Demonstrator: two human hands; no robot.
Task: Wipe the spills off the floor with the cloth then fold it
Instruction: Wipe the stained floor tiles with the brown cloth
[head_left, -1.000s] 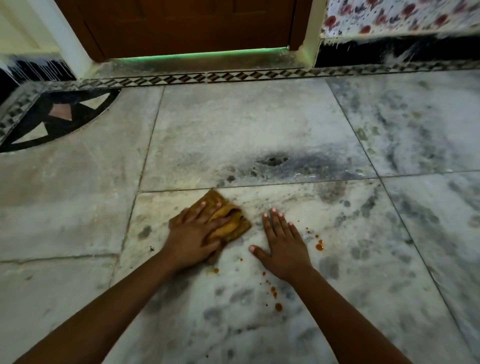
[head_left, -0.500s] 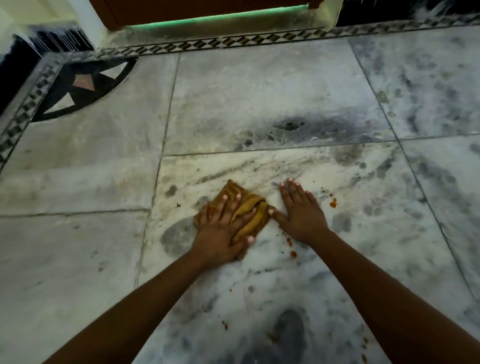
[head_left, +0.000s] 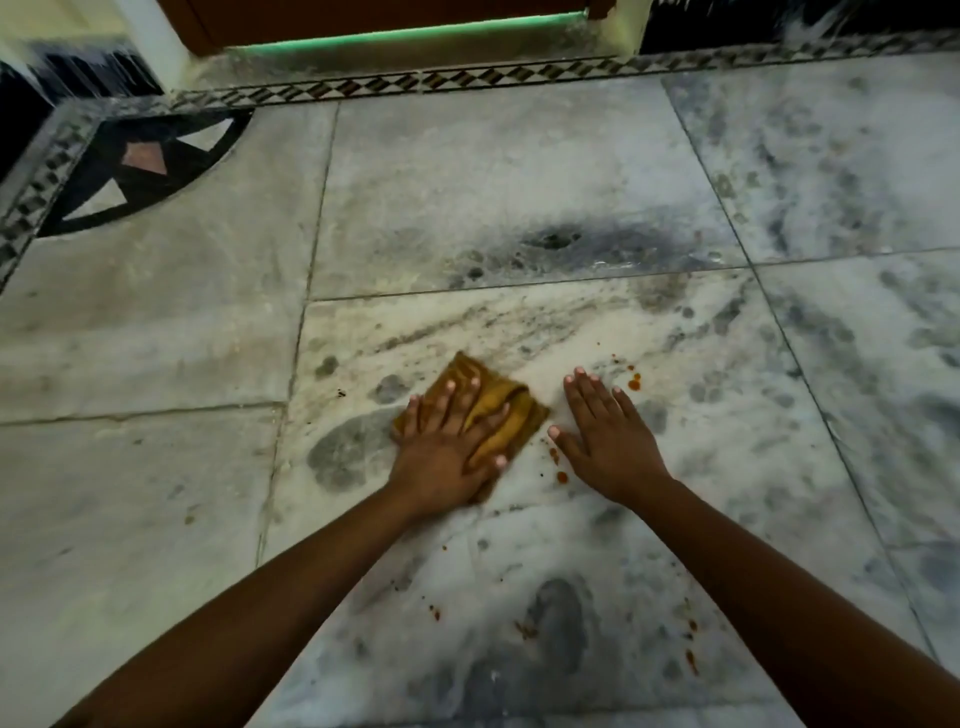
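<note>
One cloth (head_left: 514, 415) pressed under flat left hand (head_left: 441, 457), right hand (head_left: 608, 447) spread flat on floor (head_left: 467, 182), several orange spills (head_left: 634, 384)

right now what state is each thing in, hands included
mustard-yellow fabric cloth: bunched, not folded, pinned flat
left hand: open, fingers spread, pressing the cloth
right hand: open, palm flat beside the cloth
orange-red spill drops: unwiped, scattered round the right hand and nearer the person
grey-white marble floor: spotted, not yet clean
</note>
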